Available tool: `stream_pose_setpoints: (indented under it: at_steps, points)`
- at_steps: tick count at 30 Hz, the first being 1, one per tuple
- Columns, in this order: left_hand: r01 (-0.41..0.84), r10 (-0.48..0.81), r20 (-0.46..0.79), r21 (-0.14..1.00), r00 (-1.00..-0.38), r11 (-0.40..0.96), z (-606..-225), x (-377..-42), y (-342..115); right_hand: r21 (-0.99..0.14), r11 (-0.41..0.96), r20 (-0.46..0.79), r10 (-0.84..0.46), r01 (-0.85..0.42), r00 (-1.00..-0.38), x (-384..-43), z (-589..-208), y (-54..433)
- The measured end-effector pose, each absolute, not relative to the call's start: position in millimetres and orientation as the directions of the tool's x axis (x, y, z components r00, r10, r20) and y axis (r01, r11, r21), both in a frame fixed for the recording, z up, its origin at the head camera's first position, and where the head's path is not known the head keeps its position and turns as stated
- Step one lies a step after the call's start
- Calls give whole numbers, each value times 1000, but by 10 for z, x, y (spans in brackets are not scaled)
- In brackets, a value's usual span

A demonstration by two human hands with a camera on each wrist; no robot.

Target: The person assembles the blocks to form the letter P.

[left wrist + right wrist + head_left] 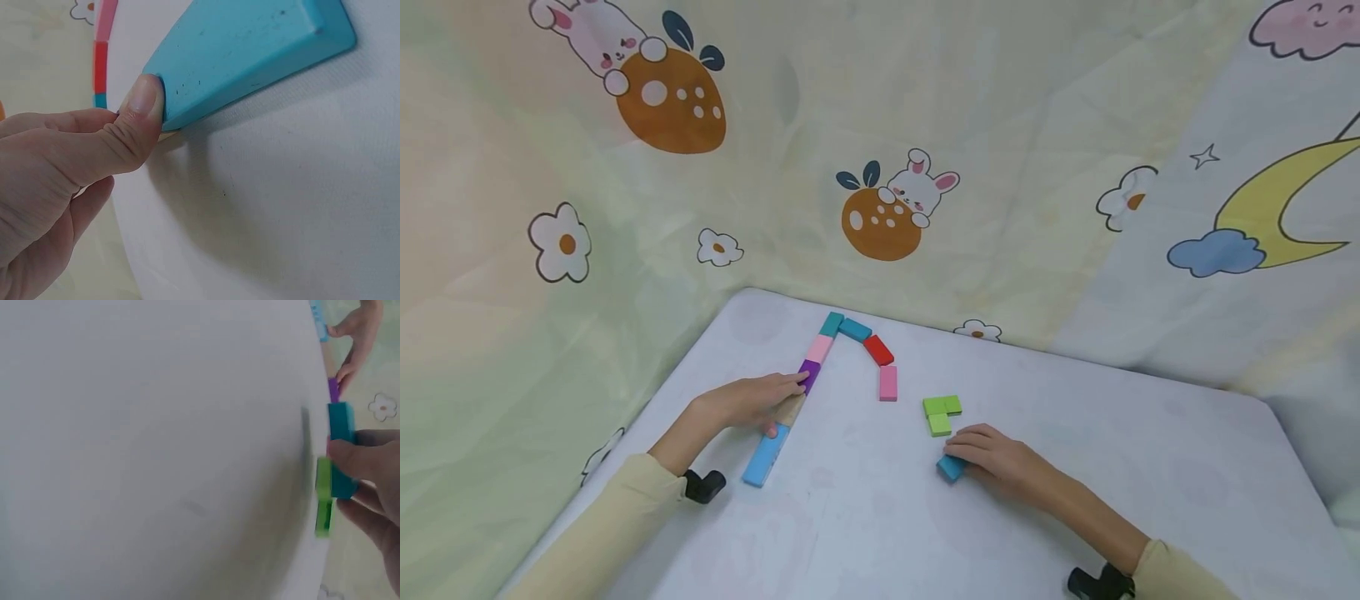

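My left hand (748, 403) lies along a slanting row of blocks at the left. Its extended fingers touch the purple block (810, 377), while the thumb presses the end of the long light-blue block (244, 56). Between them a wood-coloured block (791, 409) is partly covered by the hand. Above the purple one lie a pink block (820, 348) and a teal block (832, 324). With thumb and fingers, my right hand (1011, 468) pinches a blue block (342, 422). Close beyond that hand sit light-green blocks (939, 425), arranged in an L shape.
From the row's far end, a blue block (855, 330), a red block (878, 350) and another pink block (888, 383) curve round to the right. All stand on a white table (1150, 467) with rounded corners. A printed cloth (1000, 167) hangs behind it.
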State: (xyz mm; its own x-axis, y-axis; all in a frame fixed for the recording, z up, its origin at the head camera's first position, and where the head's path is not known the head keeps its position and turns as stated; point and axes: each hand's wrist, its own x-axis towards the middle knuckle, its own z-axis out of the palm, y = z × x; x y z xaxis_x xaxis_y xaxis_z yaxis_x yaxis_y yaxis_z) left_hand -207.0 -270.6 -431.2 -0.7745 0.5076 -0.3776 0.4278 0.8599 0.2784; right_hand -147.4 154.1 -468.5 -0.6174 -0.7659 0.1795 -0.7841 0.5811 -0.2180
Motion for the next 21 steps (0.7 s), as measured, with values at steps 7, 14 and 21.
stream_pose_setpoints:
  at_steps: [7, 14, 21]
  points:
    - [421, 497, -379, 268, -780, 866, -4327, -2066, -2696, -227, 474, 181, -838, -850, -516, -1575, -4679, 928]
    - [416, 494, -395, 269, -775, 869, -4349, -2074, -2681, -157, 527, 129, -828, -835, -546, -1834, -4757, 454]
    - [423, 495, -390, 260, -776, 868, -4318, -2080, -2683, -31, 589, 123, -800, -808, -587, -1933, -4743, 371]
